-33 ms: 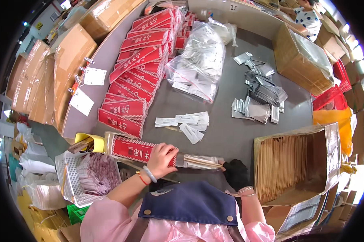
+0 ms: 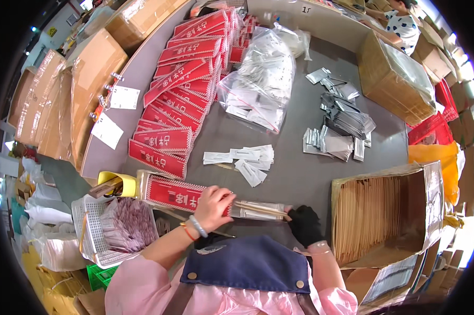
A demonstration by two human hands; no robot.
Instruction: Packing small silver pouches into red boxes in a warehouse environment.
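Observation:
On the near part of the table lies a red printed paper sleeve (image 2: 168, 192). My bare left hand (image 2: 212, 207) is closed over its right end, thumb and fingers gripping it. A clear packet (image 2: 263, 208) with pale wooden sticks, apparently chopsticks, extends rightward from that end. My right hand (image 2: 305, 226), in a black fingerless glove, pinches the packet's right end. Whether the packet's left end sits inside the sleeve or under it is hidden by my left hand. Beyond my hands lie several small white packets (image 2: 251, 160).
Overlapping red sleeves (image 2: 166, 139) stack at the left. Behind are a clear bag (image 2: 266, 79) of white packets and a pile of silver packets (image 2: 347, 118). A carton (image 2: 431, 199) of wooden sticks stands right, a white basket (image 2: 87, 220) left. Another person (image 2: 402, 31) is at far right.
My right hand has shifted slightly left with the packet, so a little less of it shows beyond my left hand. The sleeve stays nearly in place under my left hand.

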